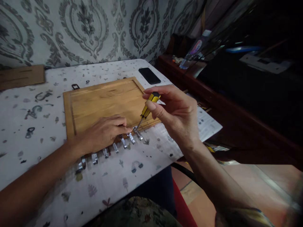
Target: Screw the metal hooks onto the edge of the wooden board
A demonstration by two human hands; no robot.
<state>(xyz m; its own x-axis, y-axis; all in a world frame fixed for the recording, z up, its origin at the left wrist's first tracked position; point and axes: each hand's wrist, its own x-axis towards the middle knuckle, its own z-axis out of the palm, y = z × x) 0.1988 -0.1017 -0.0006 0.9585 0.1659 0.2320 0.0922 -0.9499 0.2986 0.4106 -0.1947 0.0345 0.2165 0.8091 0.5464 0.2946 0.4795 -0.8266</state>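
Note:
A light wooden board [101,102] lies flat on the patterned tablecloth [35,126]. A row of several shiny metal hooks [113,148] runs along its near edge. My left hand [104,132] rests on that edge, fingers curled and pressed down by the hooks. My right hand [175,116] grips a yellow and black screwdriver [148,108] by its handle. The tip of the screwdriver meets the rightmost hook [137,133], right by my left fingertips.
A black phone [149,75] lies past the board's far right corner. A printed paper sheet [208,124] hangs over the table's right edge. A thin wooden piece [21,76] lies at the far left. A dark cluttered shelf [213,72] stands on the right.

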